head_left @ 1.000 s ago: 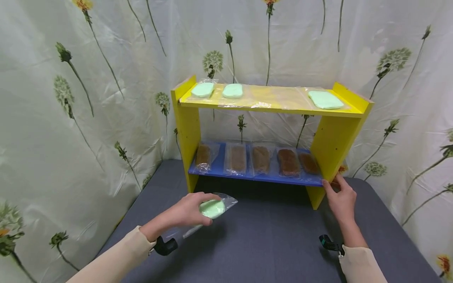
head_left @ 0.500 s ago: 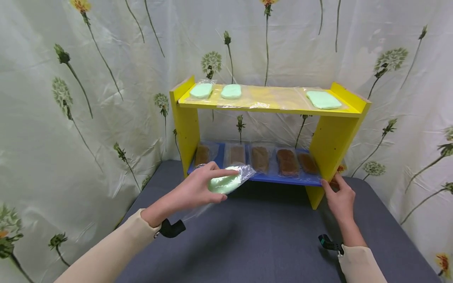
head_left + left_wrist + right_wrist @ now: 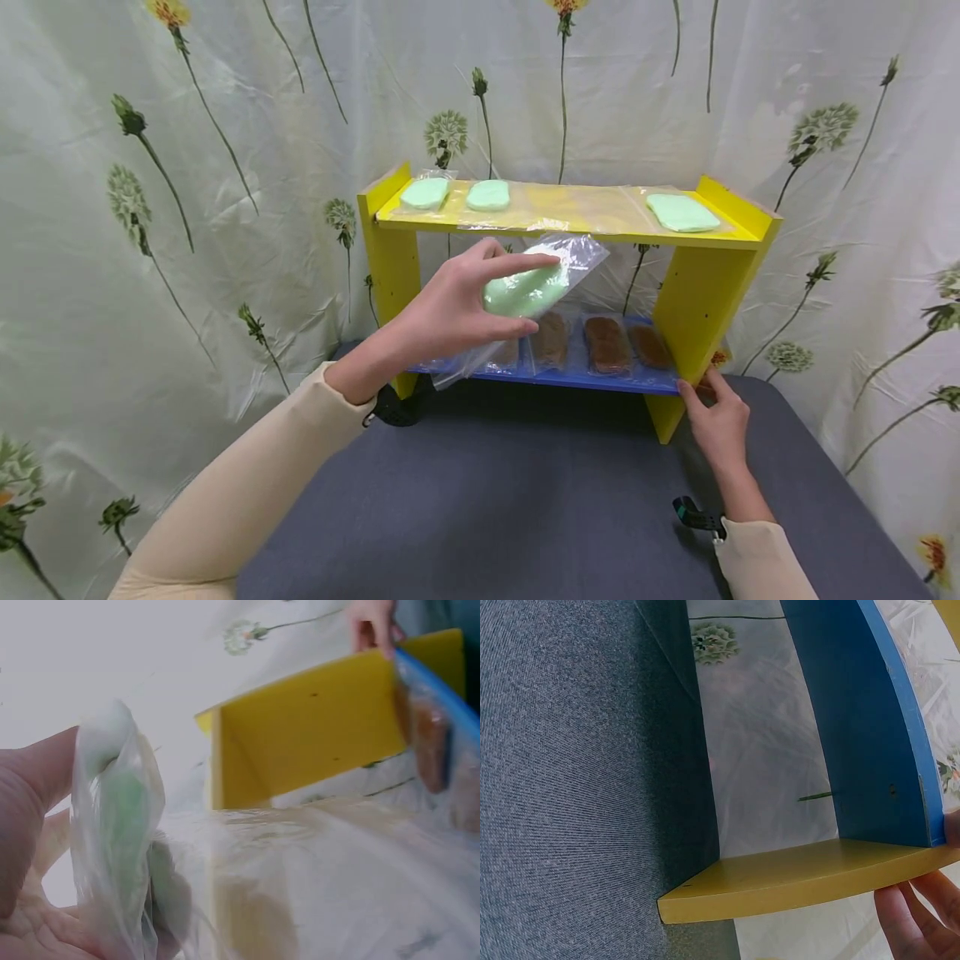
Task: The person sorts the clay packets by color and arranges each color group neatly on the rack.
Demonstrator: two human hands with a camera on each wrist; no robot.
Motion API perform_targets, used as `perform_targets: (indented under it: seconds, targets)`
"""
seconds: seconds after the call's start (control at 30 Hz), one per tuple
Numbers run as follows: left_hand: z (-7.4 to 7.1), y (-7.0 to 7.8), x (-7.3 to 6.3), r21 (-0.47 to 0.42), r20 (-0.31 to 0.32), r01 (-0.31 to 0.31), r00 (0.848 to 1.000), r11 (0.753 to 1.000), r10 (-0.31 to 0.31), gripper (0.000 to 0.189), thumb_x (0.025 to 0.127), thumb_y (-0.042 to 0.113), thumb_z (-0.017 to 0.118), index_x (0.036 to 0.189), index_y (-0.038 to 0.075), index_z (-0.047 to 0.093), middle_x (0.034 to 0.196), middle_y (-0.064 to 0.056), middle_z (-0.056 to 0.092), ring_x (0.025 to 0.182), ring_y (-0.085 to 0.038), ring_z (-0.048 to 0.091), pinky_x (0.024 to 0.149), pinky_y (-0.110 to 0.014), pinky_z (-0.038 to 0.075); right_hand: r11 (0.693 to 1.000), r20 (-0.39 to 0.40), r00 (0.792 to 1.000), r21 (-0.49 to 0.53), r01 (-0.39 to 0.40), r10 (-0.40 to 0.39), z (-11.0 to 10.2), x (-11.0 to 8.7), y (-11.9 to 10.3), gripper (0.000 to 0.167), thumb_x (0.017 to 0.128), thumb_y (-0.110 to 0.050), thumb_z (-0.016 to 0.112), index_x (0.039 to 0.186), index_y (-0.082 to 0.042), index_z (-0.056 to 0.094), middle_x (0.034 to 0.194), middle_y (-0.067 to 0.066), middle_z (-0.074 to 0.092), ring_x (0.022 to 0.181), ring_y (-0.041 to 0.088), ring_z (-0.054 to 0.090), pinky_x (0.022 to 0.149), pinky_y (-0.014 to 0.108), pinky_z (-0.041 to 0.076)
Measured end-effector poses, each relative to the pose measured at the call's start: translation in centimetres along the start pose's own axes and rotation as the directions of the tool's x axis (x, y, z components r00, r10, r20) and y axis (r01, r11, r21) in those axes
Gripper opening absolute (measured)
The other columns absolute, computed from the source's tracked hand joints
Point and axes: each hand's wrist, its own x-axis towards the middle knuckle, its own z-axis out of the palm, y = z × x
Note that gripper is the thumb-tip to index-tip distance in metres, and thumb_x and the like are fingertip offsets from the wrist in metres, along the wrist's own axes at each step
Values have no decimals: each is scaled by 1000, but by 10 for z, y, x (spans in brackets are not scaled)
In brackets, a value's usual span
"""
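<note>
My left hand (image 3: 468, 304) grips a light-green, soap-like bar in a clear plastic bag (image 3: 528, 287), fingers above and thumb below. It is raised in front of the yellow shelf unit, just under the top board's front edge. The left wrist view has the bagged green bar (image 3: 124, 817) close up against the palm. My right hand (image 3: 720, 421) grips the unit's right side panel (image 3: 701, 308) where the blue lower shelf (image 3: 585, 381) meets it. In the right wrist view its fingers (image 3: 900, 915) press the panel's outer face, thumb by the blue board.
On the yellow top shelf (image 3: 592, 236) lie bagged green bars at left (image 3: 425, 193), beside it (image 3: 487, 195) and at right (image 3: 681, 213). Several bagged brown bars, one a dark brown bar (image 3: 607, 344), lie on the blue shelf. The unit stands on a dark cloth-covered table (image 3: 525, 500) before a flowered curtain.
My left hand has lifted the bagged green bar from low over the table up and to the right, to the top shelf's front edge. My right hand stays at the side panel.
</note>
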Motion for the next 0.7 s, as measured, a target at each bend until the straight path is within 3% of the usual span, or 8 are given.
perform_targets:
  seconds: [0.23, 0.37, 0.5, 0.57, 0.7]
  targets:
    - [-16, 5, 43, -14, -75, 8, 997, 1000, -9, 69, 82, 31, 86, 145, 29, 57, 102, 1, 51, 91, -13, 45, 70, -30, 44, 1000, 6, 1000, -4, -6, 6, 0, 0, 1, 43, 97, -30, 70, 140, -25, 62, 111, 10, 71, 92, -9, 55, 74, 5, 40]
    - [-24, 3, 64, -29, -111, 33, 993, 999, -36, 71, 83, 36, 85, 147, 30, 55, 124, 3, 55, 108, -10, 47, 86, -28, 46, 1000, 7, 1000, 1, 2, -2, 0, 1, 1, 42, 97, -30, 70, 139, -25, 62, 110, 10, 71, 92, -9, 55, 73, 5, 40]
    - [-32, 2, 83, -45, -137, 52, 989, 998, -58, 70, 86, 35, 82, 149, 28, 52, 144, 7, 51, 126, -6, 43, 101, -25, 39, 1000, -1, 1000, -3, 6, -6, 0, 1, 1, 41, 97, -29, 70, 137, -23, 64, 109, 10, 71, 91, -11, 54, 73, 7, 41]
    - [-36, 5, 91, -94, -148, 63, 986, 994, -77, 69, 88, 30, 81, 150, 25, 51, 149, 9, 49, 132, -4, 39, 105, -22, 35, 1000, 0, 1000, -3, 5, -5, 0, 1, 0, 41, 97, -29, 70, 136, -23, 64, 108, 9, 71, 91, -13, 53, 73, 7, 41]
    - [-47, 23, 100, -258, -169, 111, 973, 960, -158, 67, 89, 20, 80, 150, 23, 52, 145, 7, 52, 123, -13, 47, 94, -27, 45, 1000, 4, 1000, 6, 5, -5, 0, 0, 0, 40, 97, -29, 70, 136, -22, 64, 108, 9, 71, 91, -14, 52, 72, 7, 42]
